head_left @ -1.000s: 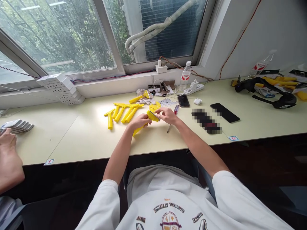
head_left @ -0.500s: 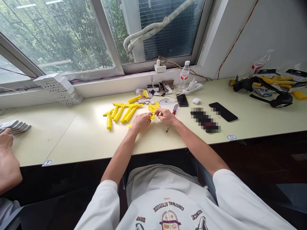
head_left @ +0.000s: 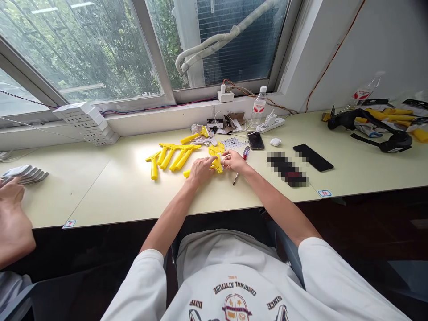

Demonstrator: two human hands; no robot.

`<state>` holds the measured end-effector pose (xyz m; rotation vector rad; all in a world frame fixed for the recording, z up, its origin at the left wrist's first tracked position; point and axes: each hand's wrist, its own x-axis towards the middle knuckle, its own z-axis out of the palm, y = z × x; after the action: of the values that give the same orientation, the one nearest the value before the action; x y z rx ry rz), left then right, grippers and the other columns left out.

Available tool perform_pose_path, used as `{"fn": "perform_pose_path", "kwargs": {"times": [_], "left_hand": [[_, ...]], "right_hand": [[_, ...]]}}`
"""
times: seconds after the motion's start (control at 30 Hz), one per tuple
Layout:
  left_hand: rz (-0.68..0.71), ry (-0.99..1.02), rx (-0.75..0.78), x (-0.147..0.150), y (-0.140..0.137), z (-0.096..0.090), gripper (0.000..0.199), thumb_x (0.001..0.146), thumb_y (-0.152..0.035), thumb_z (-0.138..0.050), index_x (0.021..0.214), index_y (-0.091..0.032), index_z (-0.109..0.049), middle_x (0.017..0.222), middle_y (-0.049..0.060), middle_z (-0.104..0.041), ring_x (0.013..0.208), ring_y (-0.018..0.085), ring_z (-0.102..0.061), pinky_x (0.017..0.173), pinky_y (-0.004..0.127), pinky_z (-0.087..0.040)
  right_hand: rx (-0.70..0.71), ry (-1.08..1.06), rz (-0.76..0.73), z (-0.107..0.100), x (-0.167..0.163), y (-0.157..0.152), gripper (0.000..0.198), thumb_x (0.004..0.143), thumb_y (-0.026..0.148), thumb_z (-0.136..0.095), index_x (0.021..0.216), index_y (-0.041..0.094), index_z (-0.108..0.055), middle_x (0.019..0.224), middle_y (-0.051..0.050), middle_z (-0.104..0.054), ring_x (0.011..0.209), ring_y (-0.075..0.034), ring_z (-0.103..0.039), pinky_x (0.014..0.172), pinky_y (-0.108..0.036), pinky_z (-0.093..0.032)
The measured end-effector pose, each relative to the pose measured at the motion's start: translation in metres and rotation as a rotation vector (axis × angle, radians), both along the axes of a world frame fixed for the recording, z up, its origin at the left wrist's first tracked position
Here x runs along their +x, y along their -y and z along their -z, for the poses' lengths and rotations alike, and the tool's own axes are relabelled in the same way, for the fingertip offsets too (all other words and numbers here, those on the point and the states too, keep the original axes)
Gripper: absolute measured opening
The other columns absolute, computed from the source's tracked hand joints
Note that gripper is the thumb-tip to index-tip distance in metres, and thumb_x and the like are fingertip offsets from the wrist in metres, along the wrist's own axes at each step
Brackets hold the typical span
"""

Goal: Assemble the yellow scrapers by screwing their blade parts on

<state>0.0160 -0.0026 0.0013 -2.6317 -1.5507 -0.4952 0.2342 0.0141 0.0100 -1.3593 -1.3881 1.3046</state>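
Observation:
My left hand (head_left: 200, 170) is closed around a yellow scraper (head_left: 218, 166); the end of its handle sticks out on the left, and its head points right. At that head, the fingers of my right hand (head_left: 234, 161) are pinched together around something small and pale that I cannot make out. Loose flat yellow pieces (head_left: 216, 148) lie just beyond my fingers. To the left is a row of yellow scraper handles (head_left: 172, 157). Behind them, a yellow scraper with a metal-looking head (head_left: 195, 135) rests by a pale glove. A screwdriver (head_left: 246, 153) lies beside my right hand.
Small screws (head_left: 234, 142), a phone (head_left: 256, 141), a white earbud case (head_left: 275, 141) and a water bottle (head_left: 259, 107) are toward the back. A black flat case (head_left: 313, 158) lies right. Another person's hand (head_left: 11, 191) holds stacked grey pieces at the far left.
The yellow scraper's head has come into fuller view between my hands. My right hand has shifted slightly, and a pale piece now shows at its fingertips.

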Motion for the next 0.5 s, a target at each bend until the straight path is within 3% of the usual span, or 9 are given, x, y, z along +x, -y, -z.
{"fn": "perform_pose_path", "kwargs": {"times": [0.2, 0.5], "left_hand": [[-0.009, 0.051, 0.003, -0.0039, -0.0038, 0.0029, 0.051, 0.095, -0.021, -0.084, 0.144, -0.03, -0.077, 0.121, 0.012, -0.084, 0.11, 0.034, -0.08, 0.098, 0.043, -0.057], [-0.007, 0.038, 0.025, -0.0038, -0.0037, 0.0036, 0.048, 0.1, -0.029, -0.082, 0.147, -0.03, -0.076, 0.12, 0.012, -0.084, 0.109, 0.033, -0.08, 0.098, 0.043, -0.057]], "right_hand": [[-0.056, -0.028, 0.005, -0.0038, -0.0009, 0.0015, 0.029, 0.088, -0.001, -0.081, 0.105, 0.018, -0.068, 0.071, 0.0, -0.078, 0.06, -0.014, -0.072, 0.053, -0.022, -0.051], [-0.083, -0.12, -0.011, 0.0022, 0.0016, -0.0005, 0.029, 0.09, 0.004, -0.088, 0.109, 0.017, -0.071, 0.077, -0.002, -0.082, 0.064, -0.015, -0.078, 0.053, -0.02, -0.054]]}}
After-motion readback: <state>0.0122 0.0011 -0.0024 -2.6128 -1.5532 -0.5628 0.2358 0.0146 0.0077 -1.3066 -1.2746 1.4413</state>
